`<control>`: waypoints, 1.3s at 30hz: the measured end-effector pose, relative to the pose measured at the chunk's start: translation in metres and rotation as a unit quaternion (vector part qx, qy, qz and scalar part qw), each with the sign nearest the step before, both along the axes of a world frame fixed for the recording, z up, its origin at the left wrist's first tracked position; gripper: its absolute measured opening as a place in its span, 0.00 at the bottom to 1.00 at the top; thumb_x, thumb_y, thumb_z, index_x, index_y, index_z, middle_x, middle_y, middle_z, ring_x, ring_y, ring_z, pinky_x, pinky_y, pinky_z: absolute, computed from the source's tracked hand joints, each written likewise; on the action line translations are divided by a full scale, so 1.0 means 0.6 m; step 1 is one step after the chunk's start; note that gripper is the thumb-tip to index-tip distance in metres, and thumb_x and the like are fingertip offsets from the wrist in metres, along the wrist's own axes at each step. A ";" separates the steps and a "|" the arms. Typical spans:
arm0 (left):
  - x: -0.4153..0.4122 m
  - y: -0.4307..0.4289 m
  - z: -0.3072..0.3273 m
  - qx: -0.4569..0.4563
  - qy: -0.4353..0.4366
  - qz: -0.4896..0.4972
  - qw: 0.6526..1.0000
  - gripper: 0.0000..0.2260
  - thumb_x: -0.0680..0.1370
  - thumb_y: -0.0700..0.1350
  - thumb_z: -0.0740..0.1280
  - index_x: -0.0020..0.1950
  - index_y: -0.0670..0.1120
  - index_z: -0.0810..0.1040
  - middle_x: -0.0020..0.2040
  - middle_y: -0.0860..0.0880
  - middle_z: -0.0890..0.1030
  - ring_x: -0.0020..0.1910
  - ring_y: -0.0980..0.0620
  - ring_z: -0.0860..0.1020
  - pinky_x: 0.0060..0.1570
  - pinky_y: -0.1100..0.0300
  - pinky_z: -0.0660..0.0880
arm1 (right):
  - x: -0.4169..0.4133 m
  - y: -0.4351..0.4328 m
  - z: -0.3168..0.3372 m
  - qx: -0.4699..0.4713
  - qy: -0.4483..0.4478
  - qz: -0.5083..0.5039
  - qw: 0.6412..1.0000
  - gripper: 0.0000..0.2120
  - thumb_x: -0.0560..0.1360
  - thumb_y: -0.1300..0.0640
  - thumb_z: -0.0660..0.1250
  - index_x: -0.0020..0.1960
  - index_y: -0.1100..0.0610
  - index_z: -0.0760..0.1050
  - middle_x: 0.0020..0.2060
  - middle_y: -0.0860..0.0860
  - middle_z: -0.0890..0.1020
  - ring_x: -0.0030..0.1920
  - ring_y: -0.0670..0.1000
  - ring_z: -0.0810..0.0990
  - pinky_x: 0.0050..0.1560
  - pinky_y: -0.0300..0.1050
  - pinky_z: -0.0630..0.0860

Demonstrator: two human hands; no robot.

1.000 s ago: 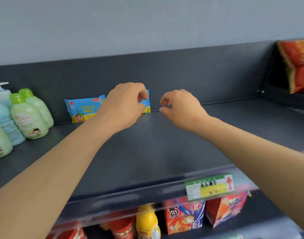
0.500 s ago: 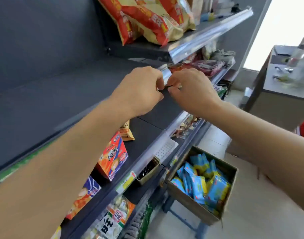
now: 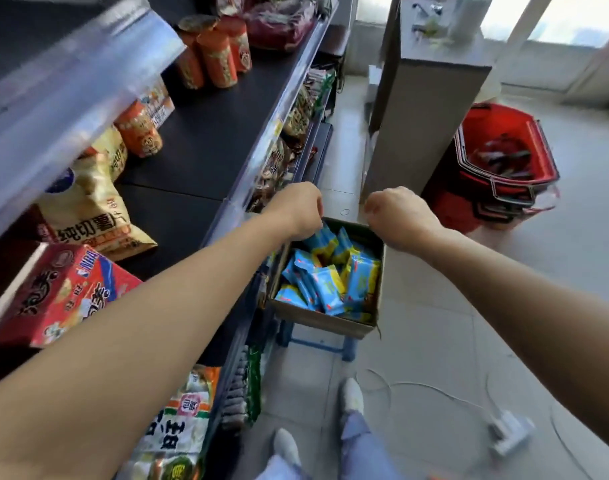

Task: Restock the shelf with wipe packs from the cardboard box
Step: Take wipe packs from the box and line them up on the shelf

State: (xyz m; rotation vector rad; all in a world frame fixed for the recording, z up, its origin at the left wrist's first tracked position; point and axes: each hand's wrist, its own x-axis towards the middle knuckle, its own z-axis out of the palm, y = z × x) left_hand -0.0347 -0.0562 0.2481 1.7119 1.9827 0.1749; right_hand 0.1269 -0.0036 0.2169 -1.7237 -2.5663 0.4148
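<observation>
While wipe packs (image 3: 330, 289) stand on edge in cardboard box (image 3: 324, 323), long axes mostly upright, L hand (image 3: 296, 209) curled onto packs, grip unclear, R hand (image 3: 396, 216) fisted, empty, shelf (image 3: 206, 140) at box's L, floor (image 3: 434, 306) on R

There is a single view, from a camera worn on the person's head. It looks steeply down and a little forward along the aisle, with the shelf unit (image 3: 199, 140) close on the left side. Both forearms come in from the lower corners. The left hand (image 3: 298, 209) and right hand (image 3: 400, 216) are near the middle, showing their backs. The cardboard box (image 3: 324, 322) lies under them, the person's shoes (image 3: 352, 398) at the bottom edge. The red shopping baskets (image 3: 497, 168) stand farther away at upper right. The wide lens bends the edges.
</observation>
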 end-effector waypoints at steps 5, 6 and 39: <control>0.012 0.028 -0.088 -0.056 -0.024 0.026 0.998 0.07 0.75 0.38 0.68 0.51 0.42 0.82 0.53 0.42 0.83 0.54 0.43 0.80 0.53 0.55 0.78 | 0.022 0.033 -0.070 -0.051 -0.047 0.031 0.997 0.16 0.72 0.61 0.61 0.58 0.52 0.78 0.55 0.59 0.79 0.56 0.62 0.77 0.53 0.48 0.75; 0.013 0.032 -0.103 -0.060 -0.029 0.039 0.997 0.06 0.75 0.38 0.68 0.50 0.41 0.82 0.52 0.42 0.83 0.53 0.43 0.80 0.52 0.54 0.78 | 0.021 0.042 -0.082 -0.056 -0.052 0.043 0.996 0.17 0.72 0.61 0.61 0.58 0.52 0.78 0.55 0.59 0.79 0.56 0.62 0.77 0.53 0.48 0.75; 0.103 0.107 -0.491 -0.233 -0.113 0.390 0.883 0.11 0.76 0.39 0.68 0.57 0.37 0.74 0.60 0.41 0.78 0.58 0.42 0.77 0.48 0.55 0.75 | 0.039 0.185 -0.425 -0.209 -0.210 0.261 0.919 0.18 0.76 0.58 0.65 0.66 0.51 0.70 0.59 0.54 0.75 0.60 0.56 0.73 0.54 0.49 0.74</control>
